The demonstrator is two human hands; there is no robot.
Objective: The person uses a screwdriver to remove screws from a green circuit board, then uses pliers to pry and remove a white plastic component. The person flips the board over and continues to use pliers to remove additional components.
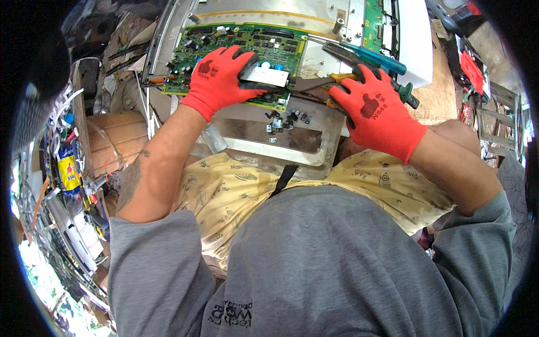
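A green circuit board (230, 42), crowded with chips, blue capacitors and a white block (265, 76), lies on a large metal panel in front of me. My left hand (222, 78), in a red glove with dark fingertips, grips the board's near part, thumb and fingers around the white block. My right hand (379, 106), gloved alike, is closed on pliers with orange-yellow handles (341, 77); their dark jaws reach toward the board's near right edge. Part of their grip is hidden under the fingers. A screwdriver with a teal handle (382, 58) lies just beyond this hand.
Several small loose parts (286, 121) lie on a pale frame (320, 157) below the board. A green-handled tool (405, 92) sticks out beside my right hand. Another green board strip (373, 25) is at the far right. Cables and scrap crowd the left, near a cardboard box (115, 137).
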